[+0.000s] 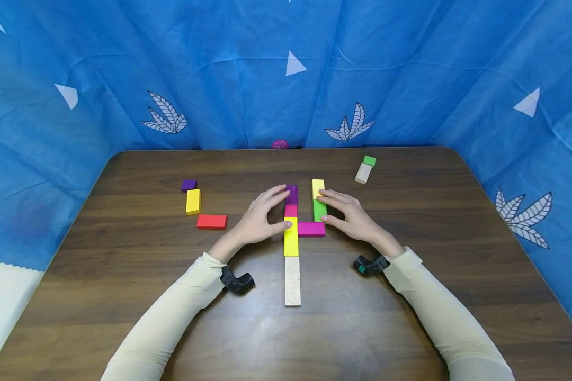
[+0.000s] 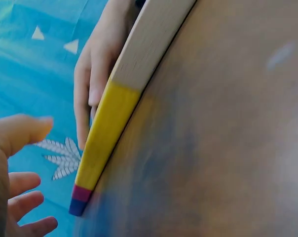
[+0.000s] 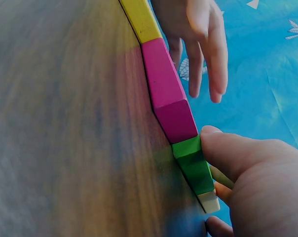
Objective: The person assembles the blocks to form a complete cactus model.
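Note:
My left hand (image 1: 263, 216) hovers over the left side of a column of blocks, its fingers spread and holding nothing. The column has a purple block (image 1: 292, 193), a small magenta block (image 1: 291, 211), a yellow block (image 1: 291, 243) and a long off-white block (image 1: 293, 281) nearest me. A magenta block (image 1: 311, 229) extends right from the yellow one. Beyond its right end, a green block (image 1: 320, 211) and a pale yellow block (image 1: 318, 187) run away from me. My right hand (image 1: 355, 217) lies along their right side, thumb touching the green block, fingers extended near the pale yellow one.
At the left of the wooden table (image 1: 138, 280) lie a purple block (image 1: 189, 185), a yellow block (image 1: 193, 201) and a red block (image 1: 212, 221). Far right are a small green block (image 1: 369, 161) and an off-white block (image 1: 363, 173). A blue curtain (image 1: 248, 95) hangs behind.

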The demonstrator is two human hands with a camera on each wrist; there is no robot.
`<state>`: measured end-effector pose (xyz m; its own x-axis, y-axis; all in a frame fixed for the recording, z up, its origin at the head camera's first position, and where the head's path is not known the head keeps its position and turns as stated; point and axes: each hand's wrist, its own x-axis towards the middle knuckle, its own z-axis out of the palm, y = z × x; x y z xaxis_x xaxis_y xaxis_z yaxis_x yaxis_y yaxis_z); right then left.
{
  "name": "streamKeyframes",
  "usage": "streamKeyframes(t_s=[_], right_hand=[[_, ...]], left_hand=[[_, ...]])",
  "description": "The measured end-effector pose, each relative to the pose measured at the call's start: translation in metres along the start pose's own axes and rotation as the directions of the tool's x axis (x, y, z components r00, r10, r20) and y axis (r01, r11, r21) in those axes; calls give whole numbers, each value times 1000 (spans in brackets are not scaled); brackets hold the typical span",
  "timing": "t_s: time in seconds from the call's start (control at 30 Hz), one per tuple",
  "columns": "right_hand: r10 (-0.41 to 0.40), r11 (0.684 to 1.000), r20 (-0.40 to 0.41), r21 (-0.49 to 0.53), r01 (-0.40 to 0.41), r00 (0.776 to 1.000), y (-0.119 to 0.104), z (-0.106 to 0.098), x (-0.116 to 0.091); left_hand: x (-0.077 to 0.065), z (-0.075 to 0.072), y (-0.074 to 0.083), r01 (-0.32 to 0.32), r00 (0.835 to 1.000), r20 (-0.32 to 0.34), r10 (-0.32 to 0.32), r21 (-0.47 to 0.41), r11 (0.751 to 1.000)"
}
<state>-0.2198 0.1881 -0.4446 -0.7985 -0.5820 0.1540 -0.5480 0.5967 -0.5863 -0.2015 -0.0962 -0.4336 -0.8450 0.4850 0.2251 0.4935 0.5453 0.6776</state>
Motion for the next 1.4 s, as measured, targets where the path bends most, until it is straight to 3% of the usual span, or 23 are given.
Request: streamKeyframes(t_s=[0.13, 0.3, 0.67, 0.9, 1.17, 1.4], right_hand=[[3, 1000, 3, 0, -3, 1000, 0, 0, 0], [-1, 1000, 4, 1, 1, 1000, -1, 0, 0], [3, 1000, 1, -5, -3, 1000, 0, -2, 1], [14, 1000, 5, -21, -14, 1000, -1, -5, 1], [25, 1000, 8, -6, -25, 1000, -3, -5, 1], [34, 999, -61, 36, -32, 998, -4, -6, 0]], left_hand=[[-13, 2, 6, -19, 997, 73, 16, 34, 999], [-29, 5, 9, -60, 992, 110, 54, 56, 997], [-50, 19, 12, -155, 985, 92, 144, 125, 980], [-53, 23, 11, -193, 979, 98, 177, 185, 964], [-55, 20, 15, -167, 982, 117, 147, 181, 969], [-56, 20, 17, -160, 983, 122, 139, 188, 969]])
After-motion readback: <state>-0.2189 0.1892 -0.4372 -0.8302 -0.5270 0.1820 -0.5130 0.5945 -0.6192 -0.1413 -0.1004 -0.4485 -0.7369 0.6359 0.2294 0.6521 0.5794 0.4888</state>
